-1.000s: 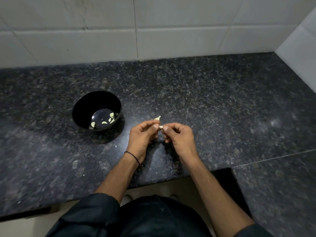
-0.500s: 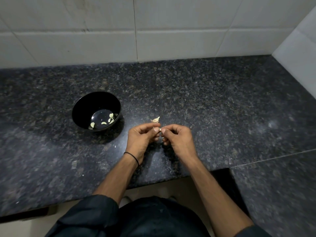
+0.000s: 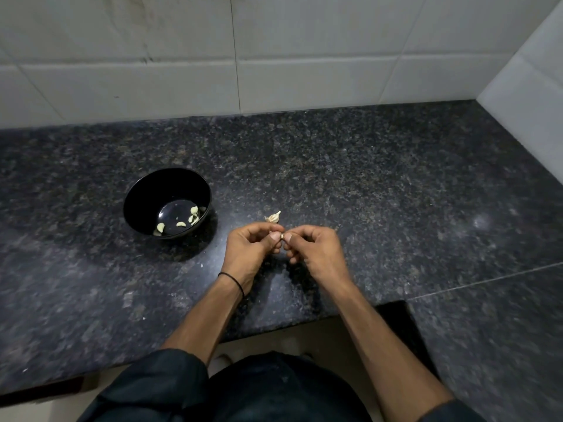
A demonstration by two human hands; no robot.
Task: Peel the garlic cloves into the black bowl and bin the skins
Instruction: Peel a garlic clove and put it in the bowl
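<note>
Hands slightly nearer, thumbtips on clove

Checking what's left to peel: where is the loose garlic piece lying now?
In the head view, the garlic piece lies on the counter just beyond the left hand, right of the black bowl.

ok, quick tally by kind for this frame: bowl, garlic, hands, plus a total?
black bowl: 1
peeled garlic cloves in the bowl: about 5, some overlap
unpeeled garlic piece on the counter: 1
garlic clove pinched between both hands: 1
hands: 2, left hand and right hand
total: about 10
</note>
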